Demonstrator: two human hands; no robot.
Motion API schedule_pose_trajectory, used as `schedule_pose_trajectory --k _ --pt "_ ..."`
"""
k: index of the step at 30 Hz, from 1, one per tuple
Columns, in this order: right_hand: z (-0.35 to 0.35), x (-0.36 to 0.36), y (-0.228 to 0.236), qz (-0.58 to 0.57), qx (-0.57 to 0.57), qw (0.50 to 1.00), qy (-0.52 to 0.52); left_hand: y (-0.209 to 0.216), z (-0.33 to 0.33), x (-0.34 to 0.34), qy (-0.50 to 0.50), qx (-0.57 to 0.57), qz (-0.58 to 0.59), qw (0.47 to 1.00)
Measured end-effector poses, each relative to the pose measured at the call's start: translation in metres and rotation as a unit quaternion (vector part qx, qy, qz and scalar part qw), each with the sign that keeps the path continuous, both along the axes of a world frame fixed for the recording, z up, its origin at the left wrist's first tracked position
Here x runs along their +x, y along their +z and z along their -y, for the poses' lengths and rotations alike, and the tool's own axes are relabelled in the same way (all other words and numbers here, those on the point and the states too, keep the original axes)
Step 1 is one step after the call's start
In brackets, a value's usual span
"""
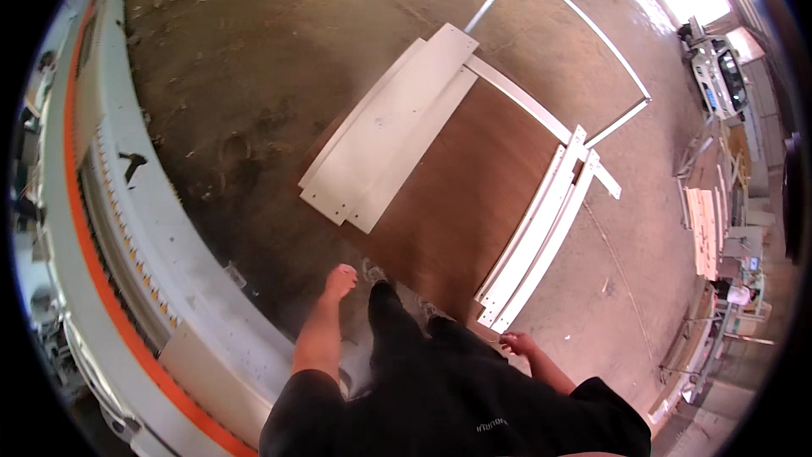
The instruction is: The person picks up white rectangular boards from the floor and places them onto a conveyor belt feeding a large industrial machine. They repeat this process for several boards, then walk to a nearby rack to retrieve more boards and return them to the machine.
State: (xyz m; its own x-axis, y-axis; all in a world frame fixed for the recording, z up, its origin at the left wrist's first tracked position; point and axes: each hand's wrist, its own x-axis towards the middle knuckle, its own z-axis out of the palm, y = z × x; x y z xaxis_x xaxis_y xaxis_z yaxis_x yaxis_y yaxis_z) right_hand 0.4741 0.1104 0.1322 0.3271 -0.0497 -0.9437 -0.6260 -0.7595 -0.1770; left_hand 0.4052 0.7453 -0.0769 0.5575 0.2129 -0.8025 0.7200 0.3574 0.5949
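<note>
My left hand (342,282) hangs beside my left leg, its fingers curled into a loose fist with nothing visible in them. My right hand (518,344) is at my right side, also curled, near the close ends of narrow white strips (529,245). Neither hand touches the panels. Ahead of my feet a large brown board (461,190) lies on the floor. Wide pale panels (397,118) with small holes near their ends overlap on its left part. The narrow strips lie along its right edge, and a white crosspiece (524,100) runs along its far edge.
A long grey machine bed (139,152) with an orange stripe curves along my left, a black handle (132,167) on it. Beyond the board lies a thin metal frame (592,21). On the far right are a parked vehicle (719,76) and stacked boards (702,233).
</note>
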Motion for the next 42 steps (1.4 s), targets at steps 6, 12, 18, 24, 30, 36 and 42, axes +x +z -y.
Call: schedule_pose_trajectory --k 6,12,18,24,30,36,42 --pt "-0.116 0.004 0.038 0.022 0.067 0.994 -0.088 -0.092 -0.109 0.128 0.082 0.092 -0.059 0.991" --pt "-0.133 -0.018 0.052 -0.001 0.014 0.996 -0.090 -0.158 -0.163 0.176 0.285 0.011 -0.089 0.954" --pt "-0.119 -0.036 0.059 -0.032 -0.024 0.994 -0.097 -0.125 -0.120 0.150 0.221 -0.027 -0.093 0.970" --pt "-0.100 -0.009 0.037 0.026 0.039 0.999 -0.021 -0.040 -0.025 0.079 0.271 -0.125 -0.053 0.953" --pt "-0.095 0.071 -0.014 0.055 0.120 0.968 0.213 0.088 0.088 -0.028 0.325 -0.100 0.004 0.940" --pt "-0.168 0.110 -0.032 0.099 0.215 0.920 0.311 0.188 0.182 -0.157 0.338 -0.125 0.017 0.933" --pt "-0.236 0.072 -0.007 -0.115 0.321 0.940 -0.026 0.350 0.325 -0.258 0.491 -0.049 0.067 0.867"
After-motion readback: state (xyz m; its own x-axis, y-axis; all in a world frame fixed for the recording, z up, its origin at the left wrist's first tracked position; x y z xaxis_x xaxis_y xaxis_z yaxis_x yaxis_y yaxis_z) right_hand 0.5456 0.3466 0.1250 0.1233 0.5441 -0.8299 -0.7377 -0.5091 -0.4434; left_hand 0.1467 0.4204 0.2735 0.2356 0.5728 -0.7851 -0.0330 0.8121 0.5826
